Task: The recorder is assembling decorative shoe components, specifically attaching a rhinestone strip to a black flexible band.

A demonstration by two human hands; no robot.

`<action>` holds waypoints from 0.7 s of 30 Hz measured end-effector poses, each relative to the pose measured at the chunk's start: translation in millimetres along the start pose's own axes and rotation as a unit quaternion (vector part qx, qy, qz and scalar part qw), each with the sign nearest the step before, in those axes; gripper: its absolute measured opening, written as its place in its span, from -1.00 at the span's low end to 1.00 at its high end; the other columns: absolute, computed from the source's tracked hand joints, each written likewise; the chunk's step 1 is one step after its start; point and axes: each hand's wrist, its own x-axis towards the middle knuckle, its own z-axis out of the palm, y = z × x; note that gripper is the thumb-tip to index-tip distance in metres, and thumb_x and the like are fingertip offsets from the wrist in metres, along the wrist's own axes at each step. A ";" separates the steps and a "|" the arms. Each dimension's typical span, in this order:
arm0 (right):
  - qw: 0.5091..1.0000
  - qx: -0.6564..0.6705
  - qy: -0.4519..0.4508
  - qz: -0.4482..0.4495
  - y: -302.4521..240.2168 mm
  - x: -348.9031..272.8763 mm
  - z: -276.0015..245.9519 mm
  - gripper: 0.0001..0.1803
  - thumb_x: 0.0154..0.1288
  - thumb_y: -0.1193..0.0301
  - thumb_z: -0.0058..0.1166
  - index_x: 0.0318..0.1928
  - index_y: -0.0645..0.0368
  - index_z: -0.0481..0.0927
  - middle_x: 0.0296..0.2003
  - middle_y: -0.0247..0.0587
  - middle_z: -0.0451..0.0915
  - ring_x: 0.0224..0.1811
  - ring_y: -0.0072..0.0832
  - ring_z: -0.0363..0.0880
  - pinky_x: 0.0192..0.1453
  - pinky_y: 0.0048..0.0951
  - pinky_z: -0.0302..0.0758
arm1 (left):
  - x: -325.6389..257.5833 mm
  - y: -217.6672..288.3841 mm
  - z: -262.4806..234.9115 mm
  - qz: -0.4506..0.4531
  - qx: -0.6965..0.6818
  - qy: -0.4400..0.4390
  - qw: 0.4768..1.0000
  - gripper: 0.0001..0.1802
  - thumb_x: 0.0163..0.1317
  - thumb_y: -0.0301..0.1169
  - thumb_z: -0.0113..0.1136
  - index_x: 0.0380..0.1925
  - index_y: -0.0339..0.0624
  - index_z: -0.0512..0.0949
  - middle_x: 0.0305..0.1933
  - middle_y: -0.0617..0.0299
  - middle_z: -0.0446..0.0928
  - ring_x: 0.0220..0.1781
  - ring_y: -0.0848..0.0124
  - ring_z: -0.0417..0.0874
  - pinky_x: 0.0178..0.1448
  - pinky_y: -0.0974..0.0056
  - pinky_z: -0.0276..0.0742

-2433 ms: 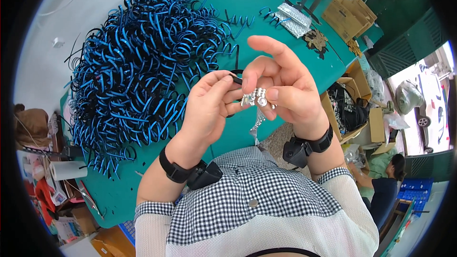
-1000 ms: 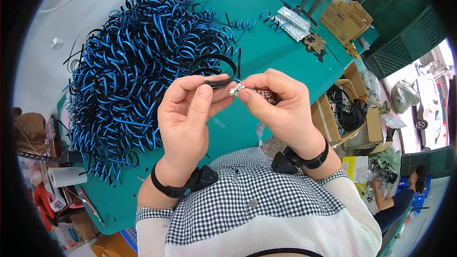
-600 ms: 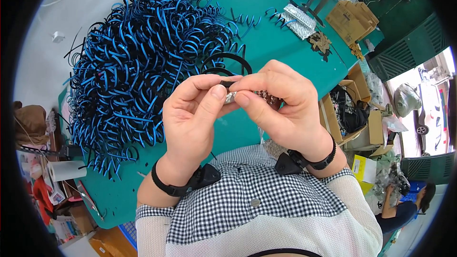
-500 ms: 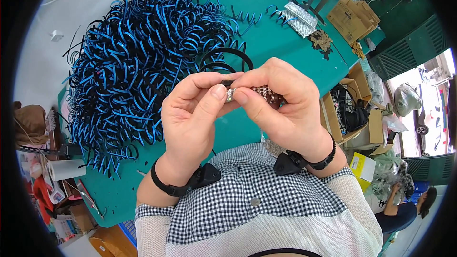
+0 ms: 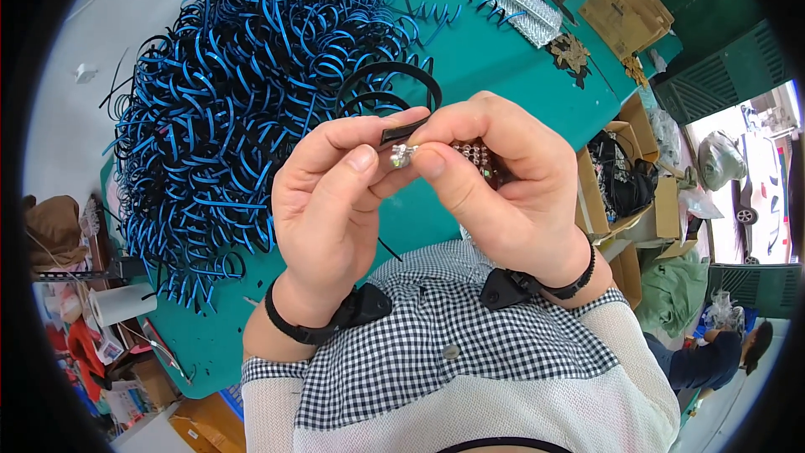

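My left hand (image 5: 323, 201) is closed on the end of a black strap (image 5: 404, 129), pressing it along the index finger while the thumb stands off. The strap rises behind my fingers into a wide black loop (image 5: 432, 84). My right hand (image 5: 520, 193) pinches a sparkling rhinestone trim (image 5: 403, 154) between thumb and index finger, and its short end pokes out just below the strap. More of this trim, reddish and glittering, hangs behind the right fingers, partly hidden. Fingertips of both hands are close together, near the strap's end.
A large heap of curly black-and-blue strips (image 5: 243, 117) covers the left of the green table (image 5: 478, 59). Farther right lie a silvery packet (image 5: 532, 17) and a cardboard box (image 5: 626, 17). An open carton (image 5: 620, 176) stands beside the table. Another person (image 5: 708, 361) is at lower right.
My left thumb has lifted away from the rhinestone trim, leaving its end exposed. The strap end now shows more, tilted up beside the left index finger. The person at right has shifted.
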 end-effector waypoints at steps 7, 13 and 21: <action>1.000 -0.002 0.012 -0.003 0.9 1.1 4.5 -0.94 0.14 0.57 0.07 -0.34 0.29 0.53 -0.51 -0.41 0.43 -0.56 -0.78 0.24 -0.52 -0.72 0.14 | 0.1 -1.3 -2.4 0.004 -0.001 -0.014 1.000 -0.74 0.24 -0.58 -0.20 -0.12 -0.46 0.40 0.02 -0.19 0.43 0.01 0.20 0.54 0.13 0.10 0.47; 1.000 -0.018 0.024 0.006 -0.4 0.4 6.3 -0.95 0.13 0.57 0.08 -0.37 0.29 0.52 -0.52 -0.42 0.43 -0.57 -0.79 0.23 -0.54 -0.72 0.14 | -0.8 -2.3 -1.0 0.026 0.032 -0.015 0.999 -0.75 0.21 -0.61 -0.16 -0.12 -0.47 0.39 0.01 -0.19 0.43 0.02 0.21 0.52 0.12 0.10 0.47; 1.000 -0.017 0.024 0.004 -1.2 -2.3 4.5 -0.95 0.13 0.56 0.07 -0.37 0.30 0.51 -0.51 -0.40 0.44 -0.56 -0.77 0.24 -0.53 -0.72 0.16 | -2.3 -2.8 1.9 0.029 0.057 -0.005 0.998 -0.75 0.16 -0.65 -0.09 -0.14 -0.46 0.40 0.00 -0.20 0.44 -0.01 0.20 0.54 0.10 0.12 0.48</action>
